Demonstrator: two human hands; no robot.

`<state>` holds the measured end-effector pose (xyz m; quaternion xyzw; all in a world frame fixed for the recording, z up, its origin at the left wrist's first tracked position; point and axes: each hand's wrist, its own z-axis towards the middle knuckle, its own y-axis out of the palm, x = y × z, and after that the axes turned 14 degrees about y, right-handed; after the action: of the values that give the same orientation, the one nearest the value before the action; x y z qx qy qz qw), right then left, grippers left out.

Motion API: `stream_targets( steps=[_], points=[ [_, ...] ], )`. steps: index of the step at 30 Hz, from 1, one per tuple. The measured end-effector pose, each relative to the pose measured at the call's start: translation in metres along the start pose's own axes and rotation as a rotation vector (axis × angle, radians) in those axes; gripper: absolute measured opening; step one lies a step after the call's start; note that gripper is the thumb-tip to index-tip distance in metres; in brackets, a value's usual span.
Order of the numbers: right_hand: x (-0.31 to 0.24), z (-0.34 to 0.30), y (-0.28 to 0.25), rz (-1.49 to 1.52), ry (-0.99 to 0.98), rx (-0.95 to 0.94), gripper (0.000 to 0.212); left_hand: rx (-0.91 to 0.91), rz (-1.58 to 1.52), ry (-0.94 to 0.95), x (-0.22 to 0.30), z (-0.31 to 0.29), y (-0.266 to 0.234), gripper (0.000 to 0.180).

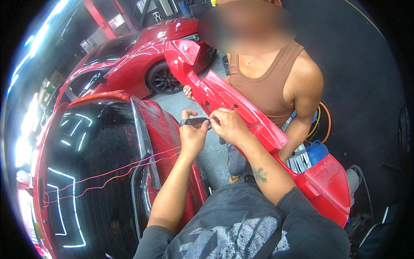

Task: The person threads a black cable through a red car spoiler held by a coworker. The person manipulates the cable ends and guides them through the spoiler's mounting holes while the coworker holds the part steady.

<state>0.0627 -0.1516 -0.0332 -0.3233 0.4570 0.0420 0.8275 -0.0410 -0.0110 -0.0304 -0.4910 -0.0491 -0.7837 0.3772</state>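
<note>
Apparently the work is partway along, judging from the head view, the only one there is. The person's left hand (193, 137) and right hand (228, 125) are together, fingers pinched on a small dark piece (196, 121) held up between them; what kind of piece it is, and what exactly the right fingertips have caught at its end, is too small to tell.

Just beyond the hands, the long red panel (258, 120) is off the nearer red car, held slantwise across the front of a co-worker (271, 82), one of whose hands grips its upper part. Two thin red wires (101, 187) trail loosely over the car's dark rear window (97, 138) toward the left forearm; where they finish is hidden.

As for what is done, the panel is in hand and the wires lie out in the open. What is left, it seems, is the fine handling at the fingertips; the panel rests nowhere on the car yet, and whether any wire meets it cannot be made out.
</note>
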Motion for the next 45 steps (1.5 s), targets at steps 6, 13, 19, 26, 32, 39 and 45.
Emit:
stream_targets(
  steps=[6,13,19,26,32,39,45],
  points=[
    [-0.004,-0.002,-0.002,-0.083,-0.053,0.112,0.009,0.020,-0.031,-0.017,-0.001,0.000,0.003,0.047],
    [-0.003,-0.006,-0.001,-0.088,-0.034,0.086,0.009,0.040,-0.103,-0.047,-0.003,0.001,0.004,0.047],
    [-0.007,-0.005,0.000,-0.126,-0.049,0.092,0.010,0.037,-0.071,-0.030,0.001,-0.001,0.003,0.047],
    [-0.006,-0.006,0.001,-0.146,-0.055,0.091,0.010,-0.016,0.014,0.078,0.005,-0.005,0.004,0.041],
    [-0.001,-0.005,0.003,-0.178,-0.104,0.101,0.011,-0.022,0.034,0.100,0.006,-0.008,0.007,0.038],
    [0.006,-0.003,0.008,-0.115,-0.118,0.139,0.011,-0.008,0.131,0.206,0.003,-0.009,0.012,0.032],
    [0.014,0.006,0.007,-0.132,-0.110,0.210,0.010,-0.078,-0.146,-0.033,-0.008,-0.002,0.001,0.035]
  ],
)
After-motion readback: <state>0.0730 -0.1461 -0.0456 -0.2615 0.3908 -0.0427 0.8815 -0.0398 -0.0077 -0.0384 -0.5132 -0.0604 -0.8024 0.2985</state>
